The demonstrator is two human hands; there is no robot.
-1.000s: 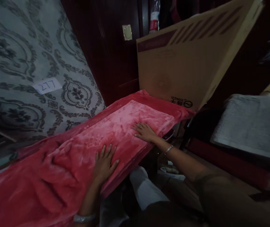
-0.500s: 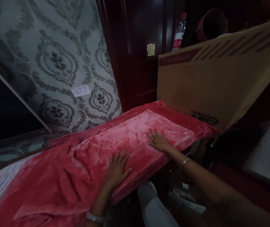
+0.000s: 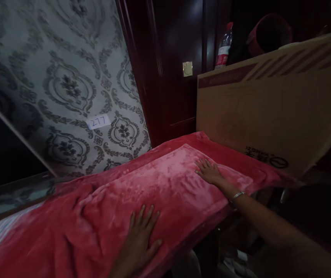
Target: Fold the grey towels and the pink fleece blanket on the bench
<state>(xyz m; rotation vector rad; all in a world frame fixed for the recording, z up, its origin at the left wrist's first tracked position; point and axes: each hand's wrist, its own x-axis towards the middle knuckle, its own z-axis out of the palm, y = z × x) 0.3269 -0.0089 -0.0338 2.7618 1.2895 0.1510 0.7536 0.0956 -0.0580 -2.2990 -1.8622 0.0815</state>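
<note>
A plush red blanket covers a long raised surface, with a smoother, lighter pink panel toward the right and loose folds on the left. My left hand lies on the blanket near its front edge, fingers spread and palm down. Farther right and back, my right hand rests flat on the pink panel, fingers stretched out and a silver bangle on the wrist. Neither hand grips the cloth. A hand-shaped mark shows in the pile beside my right hand.
A big cardboard box stands behind the blanket's right end. By its top edge are a plastic bottle and a dark red round container. Patterned wallpaper bears a "277" paper label. Striped cloth shows at left.
My right hand has slid right and a little back over the pink panel, leaving a mark in the pile. My left hand appears lower in view. The camera has shifted slightly.
</note>
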